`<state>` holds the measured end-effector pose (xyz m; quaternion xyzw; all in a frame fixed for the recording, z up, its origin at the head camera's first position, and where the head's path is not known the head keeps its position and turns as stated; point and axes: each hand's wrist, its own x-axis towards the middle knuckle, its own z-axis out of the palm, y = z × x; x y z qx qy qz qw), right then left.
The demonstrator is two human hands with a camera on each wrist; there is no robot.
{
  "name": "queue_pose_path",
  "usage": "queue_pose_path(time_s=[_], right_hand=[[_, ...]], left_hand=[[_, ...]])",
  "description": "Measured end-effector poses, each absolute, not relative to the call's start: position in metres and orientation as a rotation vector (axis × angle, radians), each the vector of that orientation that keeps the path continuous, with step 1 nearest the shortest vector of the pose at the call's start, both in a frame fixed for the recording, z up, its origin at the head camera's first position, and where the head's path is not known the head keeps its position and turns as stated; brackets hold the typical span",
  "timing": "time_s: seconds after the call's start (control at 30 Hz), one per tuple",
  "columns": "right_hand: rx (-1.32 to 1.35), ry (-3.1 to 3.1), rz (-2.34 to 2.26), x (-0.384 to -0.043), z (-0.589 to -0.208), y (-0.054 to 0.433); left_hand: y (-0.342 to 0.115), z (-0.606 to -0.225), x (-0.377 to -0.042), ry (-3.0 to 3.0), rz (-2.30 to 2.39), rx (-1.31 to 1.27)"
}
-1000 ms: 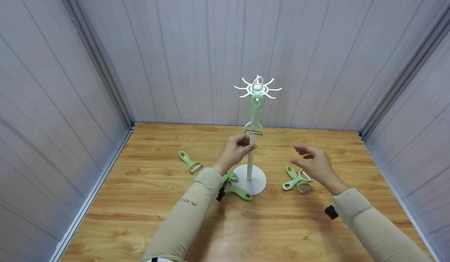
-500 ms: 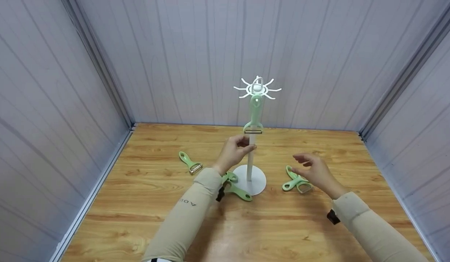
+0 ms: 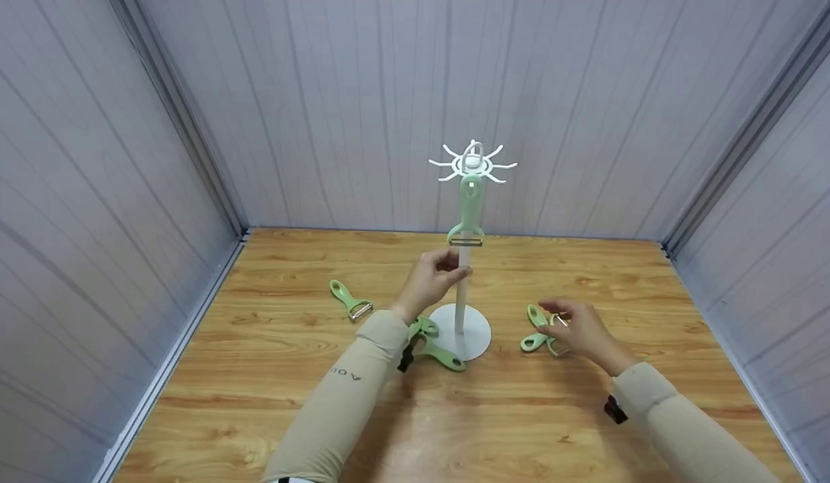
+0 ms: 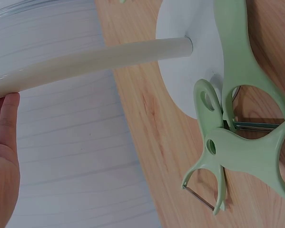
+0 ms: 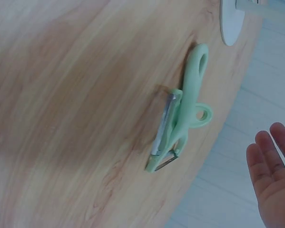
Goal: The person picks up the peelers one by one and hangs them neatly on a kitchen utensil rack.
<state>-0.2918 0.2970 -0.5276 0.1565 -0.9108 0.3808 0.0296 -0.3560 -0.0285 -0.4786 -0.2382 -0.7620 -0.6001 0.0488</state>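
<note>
My left hand (image 3: pixel 428 282) grips the white pole (image 3: pixel 461 298) of a stand with a round base (image 3: pixel 480 335). In the left wrist view its fingertips press against the pole (image 4: pixel 109 59). A light green peeler (image 3: pixel 471 204) hangs from the hooked rack (image 3: pixel 473 162) on top, blade down. On the right, my right hand (image 3: pixel 584 333) hovers over two crossed green peelers, thumb and fingers apart, partly covering them in the head view. One peeler (image 5: pixel 192 85) lies over the other peeler (image 5: pixel 205 115) in the right wrist view, the fingers to their right with nothing between them.
Several green peelers (image 4: pixel 249 152) overlap beside the base, partly hidden by my left sleeve (image 3: pixel 351 382) in the head view. Another peeler (image 3: pixel 351 300) lies alone to the left on the wooden table (image 3: pixel 495 429). Panelled walls (image 3: pixel 347 100) enclose the back and sides.
My right hand has come down toward the crossed peelers and covers more of them. The hanging peeler has turned slightly. My left hand keeps its place on the pole.
</note>
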Motion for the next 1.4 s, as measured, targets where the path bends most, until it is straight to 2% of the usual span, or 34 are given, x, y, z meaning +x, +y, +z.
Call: queue_pose_path(time_s=[1.0,1.4], right_hand=[[0.375,-3.063,1.016,-0.294,-0.569,0.315],[0.527,-3.044,0.803,-0.302,-0.576,0.311]], left_hand=[[-0.028,-0.478,-0.354,-2.348,-1.873,-0.695],[-0.029,-0.478,-0.356,-2.354,-1.856,-0.690]])
